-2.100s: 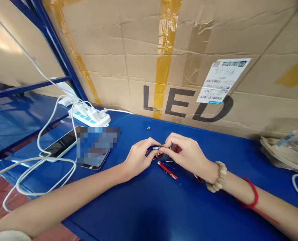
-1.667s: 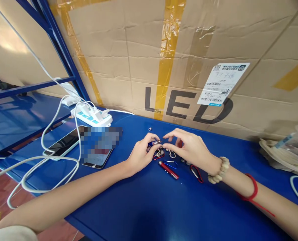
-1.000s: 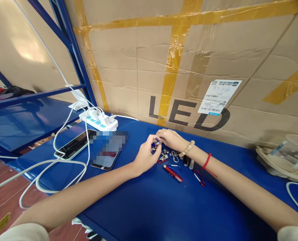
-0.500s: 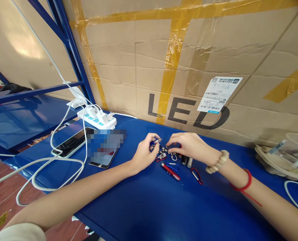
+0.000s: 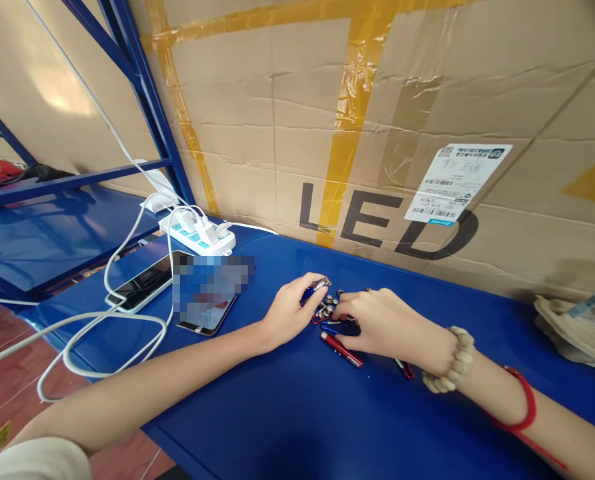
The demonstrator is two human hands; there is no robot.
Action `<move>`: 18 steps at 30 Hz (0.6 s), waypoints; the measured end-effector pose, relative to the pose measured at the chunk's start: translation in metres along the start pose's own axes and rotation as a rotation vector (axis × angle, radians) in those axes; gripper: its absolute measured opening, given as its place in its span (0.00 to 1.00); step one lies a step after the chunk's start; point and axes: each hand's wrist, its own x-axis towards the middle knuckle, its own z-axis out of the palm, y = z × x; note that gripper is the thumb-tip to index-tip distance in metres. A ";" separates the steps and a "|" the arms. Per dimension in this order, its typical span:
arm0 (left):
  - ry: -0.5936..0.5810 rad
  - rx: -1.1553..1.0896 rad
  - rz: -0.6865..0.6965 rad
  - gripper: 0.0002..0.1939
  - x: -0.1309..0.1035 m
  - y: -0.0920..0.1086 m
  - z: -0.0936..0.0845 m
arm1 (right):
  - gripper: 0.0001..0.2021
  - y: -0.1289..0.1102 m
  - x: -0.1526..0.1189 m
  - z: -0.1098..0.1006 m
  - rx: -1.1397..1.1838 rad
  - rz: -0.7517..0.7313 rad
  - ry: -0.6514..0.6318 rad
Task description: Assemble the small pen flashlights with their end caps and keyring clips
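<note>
My left hand (image 5: 288, 313) is closed around a small blue penlight (image 5: 308, 292), its metal end pointing up and to the right. Over the small parts, my right hand (image 5: 377, 323) reaches down with thumb and fingers apart. Several silver button cells (image 5: 329, 305) lie between the two hands. A blue carabiner (image 5: 331, 327) shows in the gap between my right thumb and fingers. Just below the thumb rests a red penlight (image 5: 341, 350). A red carabiner (image 5: 406, 369) is partly covered by my right wrist. Whatever lies under the right palm is hidden.
Two phones, one dark-screened (image 5: 147, 283) and one partly blurred out (image 5: 212, 313), lie left of my hands. Behind them are a white power strip (image 5: 197, 237) and looping white cables (image 5: 115, 317). A large cardboard box (image 5: 297, 133) stands behind the blue table (image 5: 297, 413). A beige bag (image 5: 567, 337) sits at right.
My right hand has come lower and nearer, now covering the dark and silver tubes and part of the blue carabiner. My left hand keeps the blue penlight, turned slightly. The view has shifted a little.
</note>
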 end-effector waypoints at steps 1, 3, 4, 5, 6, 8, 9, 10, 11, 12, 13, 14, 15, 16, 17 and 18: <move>-0.002 -0.002 -0.003 0.10 0.000 0.000 0.000 | 0.06 -0.001 0.002 0.002 -0.009 0.001 0.004; -0.002 -0.005 -0.011 0.10 0.000 -0.001 0.000 | 0.06 -0.004 0.003 0.004 -0.015 0.013 0.005; -0.002 -0.011 -0.019 0.10 0.000 -0.001 0.000 | 0.05 -0.004 0.004 0.004 -0.013 0.022 0.006; -0.001 -0.018 -0.031 0.10 -0.001 -0.001 0.000 | 0.04 -0.004 0.003 0.004 -0.006 0.033 0.010; -0.001 -0.027 -0.045 0.10 -0.001 -0.001 0.000 | 0.04 -0.003 0.003 0.004 0.008 0.043 0.018; -0.005 -0.047 -0.077 0.11 -0.001 0.000 -0.001 | 0.04 0.001 0.002 0.003 0.069 0.060 0.052; -0.009 -0.059 -0.091 0.11 -0.001 0.001 -0.001 | 0.05 0.004 0.002 0.003 0.124 0.061 0.072; -0.016 -0.072 -0.104 0.12 -0.001 0.002 -0.001 | 0.05 0.007 0.002 0.004 0.196 0.057 0.094; -0.021 -0.086 -0.117 0.12 -0.001 0.003 -0.002 | 0.06 0.011 0.003 0.004 0.290 0.044 0.109; -0.026 -0.100 -0.133 0.13 -0.001 0.003 -0.002 | 0.07 0.014 0.005 0.006 0.398 0.025 0.112; -0.024 -0.112 -0.150 0.12 -0.001 0.004 -0.002 | 0.07 0.018 0.007 0.007 0.514 0.012 0.112; -0.019 -0.127 -0.165 0.11 -0.001 0.004 -0.002 | 0.08 0.021 0.010 0.009 0.626 0.010 0.106; -0.012 -0.146 -0.175 0.10 -0.001 0.004 -0.002 | 0.09 0.023 0.012 0.012 0.721 0.018 0.114; -0.006 -0.168 -0.179 0.09 -0.001 0.004 -0.002 | 0.10 0.024 0.015 0.014 0.795 0.024 0.148; -0.002 -0.191 -0.180 0.09 -0.001 0.003 -0.002 | 0.12 0.025 0.017 0.016 0.846 0.026 0.190; 0.001 -0.214 -0.178 0.09 0.000 0.002 -0.002 | 0.13 0.025 0.019 0.017 0.880 0.028 0.236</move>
